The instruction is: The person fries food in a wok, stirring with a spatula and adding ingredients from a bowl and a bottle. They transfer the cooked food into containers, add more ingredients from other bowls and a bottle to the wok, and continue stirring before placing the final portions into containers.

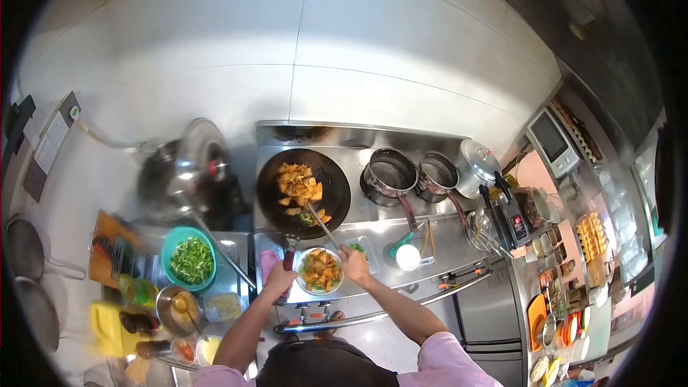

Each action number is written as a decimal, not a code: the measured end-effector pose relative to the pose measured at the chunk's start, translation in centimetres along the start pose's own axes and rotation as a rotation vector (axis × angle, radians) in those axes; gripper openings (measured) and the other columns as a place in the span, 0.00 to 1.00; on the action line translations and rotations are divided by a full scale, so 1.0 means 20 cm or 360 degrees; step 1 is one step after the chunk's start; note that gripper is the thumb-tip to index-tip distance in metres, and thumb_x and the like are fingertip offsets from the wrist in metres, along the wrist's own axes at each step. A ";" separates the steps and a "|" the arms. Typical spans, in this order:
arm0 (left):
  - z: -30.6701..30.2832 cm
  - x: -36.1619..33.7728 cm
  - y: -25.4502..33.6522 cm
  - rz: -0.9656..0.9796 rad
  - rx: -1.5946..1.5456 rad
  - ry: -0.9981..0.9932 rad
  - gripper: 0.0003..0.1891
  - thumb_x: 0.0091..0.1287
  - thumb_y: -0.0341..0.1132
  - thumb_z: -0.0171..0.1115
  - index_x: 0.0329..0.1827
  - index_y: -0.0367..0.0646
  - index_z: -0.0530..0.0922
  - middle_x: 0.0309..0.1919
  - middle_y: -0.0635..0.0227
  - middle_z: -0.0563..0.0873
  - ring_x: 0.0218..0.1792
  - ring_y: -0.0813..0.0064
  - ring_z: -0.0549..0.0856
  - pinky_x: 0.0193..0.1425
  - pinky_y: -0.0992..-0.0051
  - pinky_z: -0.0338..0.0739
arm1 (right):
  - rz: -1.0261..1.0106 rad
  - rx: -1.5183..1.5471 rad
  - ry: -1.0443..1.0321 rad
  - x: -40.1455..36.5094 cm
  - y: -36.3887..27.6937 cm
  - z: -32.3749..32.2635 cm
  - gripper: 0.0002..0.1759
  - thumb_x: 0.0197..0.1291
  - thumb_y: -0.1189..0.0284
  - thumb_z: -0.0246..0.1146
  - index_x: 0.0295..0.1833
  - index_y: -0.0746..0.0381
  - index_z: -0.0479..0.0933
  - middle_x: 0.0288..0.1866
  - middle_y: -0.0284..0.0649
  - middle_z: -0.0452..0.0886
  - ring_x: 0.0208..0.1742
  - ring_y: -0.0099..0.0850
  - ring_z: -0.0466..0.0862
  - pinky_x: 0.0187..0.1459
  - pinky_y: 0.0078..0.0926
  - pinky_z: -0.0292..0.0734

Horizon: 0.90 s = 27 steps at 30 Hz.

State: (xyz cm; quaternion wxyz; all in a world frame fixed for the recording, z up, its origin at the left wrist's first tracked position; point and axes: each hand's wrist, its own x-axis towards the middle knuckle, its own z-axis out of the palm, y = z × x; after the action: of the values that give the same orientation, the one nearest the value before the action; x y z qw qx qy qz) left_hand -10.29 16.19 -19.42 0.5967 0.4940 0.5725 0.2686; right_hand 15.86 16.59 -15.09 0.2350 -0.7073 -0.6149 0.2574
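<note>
A dark wok (337, 190) sits on the steel stove, with browned chunks of food (297, 185) and some green bits in it. My left hand (282, 279) is closed round the wok's handle (289, 254), at the near side. In my right hand (354, 264) is the handle of a long metal cooking utensil (324, 223); it slants into the wok, and its head is hidden by the food. Between my hands, at the stove's front, stands a white bowl (302, 284) of the same chunks over greens. A pink cloth (268, 264) lies beside my left hand.
Two saucepans (390, 172) and a lidded steel pot (479, 166) stand right of the wok. Near my right hand are a clear tray with greens (371, 261) and a white cup (408, 257). On the left, a teal bowl (169, 244) holds chopped greens, beside a steel bowl (166, 308) and bottles.
</note>
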 end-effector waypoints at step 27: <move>0.08 -0.08 0.21 -0.0132 -0.0181 -0.0047 0.06 0.61 0.26 0.57 0.40 0.37 0.74 0.17 0.69 0.76 0.13 0.77 0.75 0.14 0.73 0.69 | -0.0051 -0.0113 0.0150 -0.93 0.38 -0.80 0.19 0.71 0.68 0.57 0.63 0.63 0.77 0.38 0.55 0.86 0.39 0.49 0.88 0.44 0.39 0.82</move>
State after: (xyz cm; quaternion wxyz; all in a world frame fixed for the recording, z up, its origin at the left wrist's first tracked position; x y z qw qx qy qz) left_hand -8.02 15.81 -15.19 0.6428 0.4390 0.5674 0.2685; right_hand 29.86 -3.13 -6.49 0.2425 -0.7166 -0.6233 0.1980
